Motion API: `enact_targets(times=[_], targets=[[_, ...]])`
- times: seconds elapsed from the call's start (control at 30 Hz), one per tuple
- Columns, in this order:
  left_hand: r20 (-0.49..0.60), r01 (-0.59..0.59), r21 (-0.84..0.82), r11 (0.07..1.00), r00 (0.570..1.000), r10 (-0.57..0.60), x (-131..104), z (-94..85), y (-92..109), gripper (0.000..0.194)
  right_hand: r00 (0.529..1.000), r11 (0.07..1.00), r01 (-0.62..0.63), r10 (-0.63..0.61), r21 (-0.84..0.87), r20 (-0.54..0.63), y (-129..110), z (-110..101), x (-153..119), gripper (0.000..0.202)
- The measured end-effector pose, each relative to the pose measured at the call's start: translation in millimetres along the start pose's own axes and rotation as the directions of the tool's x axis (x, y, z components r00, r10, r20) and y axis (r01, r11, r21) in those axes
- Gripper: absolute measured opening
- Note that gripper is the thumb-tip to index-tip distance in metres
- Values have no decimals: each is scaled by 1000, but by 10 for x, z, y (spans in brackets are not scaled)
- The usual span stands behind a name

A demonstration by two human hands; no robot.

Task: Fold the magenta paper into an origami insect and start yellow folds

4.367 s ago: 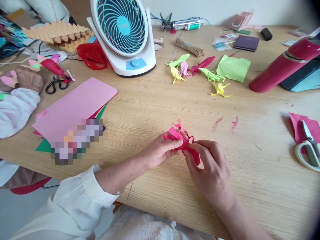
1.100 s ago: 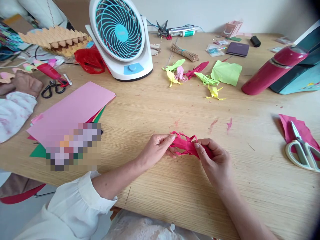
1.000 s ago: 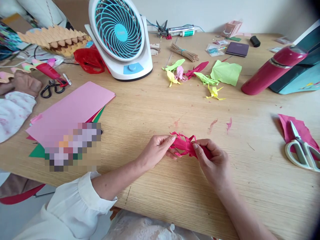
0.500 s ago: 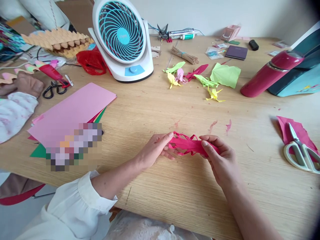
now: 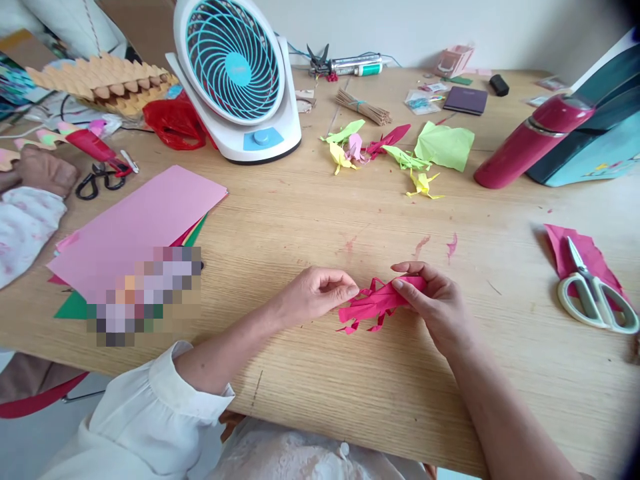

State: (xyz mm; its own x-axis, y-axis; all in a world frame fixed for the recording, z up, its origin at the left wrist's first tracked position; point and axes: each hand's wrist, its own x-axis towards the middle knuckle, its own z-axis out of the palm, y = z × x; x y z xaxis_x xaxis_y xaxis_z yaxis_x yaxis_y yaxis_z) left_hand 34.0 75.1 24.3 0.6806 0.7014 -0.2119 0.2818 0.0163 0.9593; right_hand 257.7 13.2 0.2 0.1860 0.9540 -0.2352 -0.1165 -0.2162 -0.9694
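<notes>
My right hand (image 5: pixel 440 303) holds a bright pink origami figure (image 5: pixel 377 300) by its right end, thumb on top and fingers behind. The figure has a long folded body, with thin bent strips like legs sticking out along both sides. At its upper left, my left hand (image 5: pixel 325 293) is closed in a pinch, thumb and forefinger together at one of the thin strips. The exact tip of that strip is hidden by the fingers. Both hands are just above the wooden table (image 5: pixel 310 227).
White-handled scissors (image 5: pixel 590 293) lie on pink paper (image 5: pixel 603 257) at right. A pink flask (image 5: pixel 530 143) stands behind. Folded paper animals (image 5: pixel 420 183) lie mid-table, a fan (image 5: pixel 240 73) behind. Coloured sheets (image 5: pixel 145 220) are at left, near another person's hand (image 5: pixel 47 170).
My left hand has come off the figure's left end and now pinches at its upper side. The figure's left end has tilted down, and its side strips hang lower.
</notes>
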Motion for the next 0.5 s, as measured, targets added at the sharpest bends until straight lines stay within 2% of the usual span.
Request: enact_targets(times=[0.13, 0.23, 0.33, 0.5], targets=[[23, 17, 161, 987, 1000, -21, 11, 20, -48, 36, 999, 995, 36, -33, -89, 36, 9, 12, 41, 47], [-32, 22, 312, 950, 999, -13, 20, 27, -82, 31, 998, 995, 56, -53, -87, 45, 17, 21, 53, 47], [-71, 17, 417, 909, 997, 14, 22, 16, -100, 29, 995, 989, 89, -93, -119, -29, 28, 8, 56, 47], [-55, 19, 425, 905, 999, 4, 18, -5, -127, 26, 972, 969, 152, -182, -194, -147, 49, -71, 87, 35]])
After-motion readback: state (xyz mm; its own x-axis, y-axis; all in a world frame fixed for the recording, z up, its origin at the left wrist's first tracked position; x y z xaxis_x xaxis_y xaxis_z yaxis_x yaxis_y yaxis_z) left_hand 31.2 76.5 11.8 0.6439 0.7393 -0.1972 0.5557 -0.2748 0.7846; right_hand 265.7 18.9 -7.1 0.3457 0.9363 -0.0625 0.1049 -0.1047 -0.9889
